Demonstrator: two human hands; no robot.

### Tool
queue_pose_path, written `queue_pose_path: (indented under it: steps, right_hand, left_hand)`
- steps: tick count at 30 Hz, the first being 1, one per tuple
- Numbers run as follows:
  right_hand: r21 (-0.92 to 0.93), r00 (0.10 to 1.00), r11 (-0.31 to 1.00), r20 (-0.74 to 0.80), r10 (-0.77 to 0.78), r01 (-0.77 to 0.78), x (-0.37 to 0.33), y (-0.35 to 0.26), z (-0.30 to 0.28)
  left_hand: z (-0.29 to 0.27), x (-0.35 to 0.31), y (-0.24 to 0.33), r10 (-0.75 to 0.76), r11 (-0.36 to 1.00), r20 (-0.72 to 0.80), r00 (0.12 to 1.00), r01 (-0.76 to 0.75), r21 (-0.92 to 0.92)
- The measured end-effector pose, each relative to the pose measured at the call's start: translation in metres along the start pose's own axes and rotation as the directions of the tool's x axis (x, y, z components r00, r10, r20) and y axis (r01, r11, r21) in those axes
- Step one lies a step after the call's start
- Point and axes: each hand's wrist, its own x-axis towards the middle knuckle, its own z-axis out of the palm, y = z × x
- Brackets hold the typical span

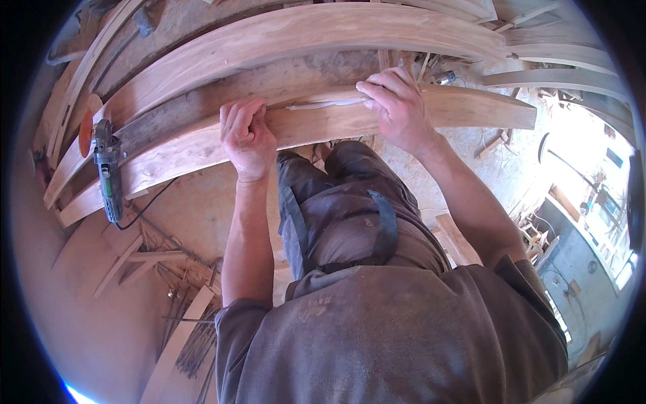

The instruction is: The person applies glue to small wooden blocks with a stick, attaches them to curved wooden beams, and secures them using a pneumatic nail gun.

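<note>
Item under the hands: a curved wooden beam (316, 128), lying crosswise in front of the person. It appears solid, so it should prove heavy and stiff, with little risk of breakage; its smooth face may slip under dusty fingers. Lifting would best be done by both edges, hands well apart on either side of the middle.

A thin white strip (326, 105) runs along the beam's far edge, between the hands. It looks light and easily disturbed; its material cannot be determined.

Grip: the left hand (247, 138) has its fingers curled at the beam's far edge; the right hand (398, 108) is bent likewise at the strip's right end. Whether either is clenched on anything cannot be told.

Beyond lies a second, broader beam (303, 34). At the left, an angle grinder (109, 168) rests against the near beam.
</note>
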Motion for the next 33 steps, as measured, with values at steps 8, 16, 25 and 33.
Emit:
queue_pose_path:
  steps: [8,16,25,33]
  right_hand:
    - [-0.056,0.994,0.998,-0.101,-0.049,0.043,0.009,-0.013,-0.012]
    - [0.167,0.894,0.878,0.117,0.433,-0.448,0.005,-0.016,-0.008]
    - [0.367,0.705,0.606,0.282,0.651,-0.706,0.008,-0.029,-0.01]
    - [0.673,0.671,0.381,0.233,0.704,-0.634,-0.002,-0.081,0.018]
  left_hand:
    - [-0.002,-0.003,0.0,0.023,1.0,-0.054,0.998,-0.023,0.011]
    - [-0.004,-0.005,-0.003,-0.012,0.999,-0.028,1.0,0.013,0.039]
    - [-0.008,-0.031,0.021,-0.303,0.904,-0.211,0.929,0.21,-0.373]
    - [0.014,-0.043,0.103,-0.521,0.428,0.514,0.681,0.73,-0.534]
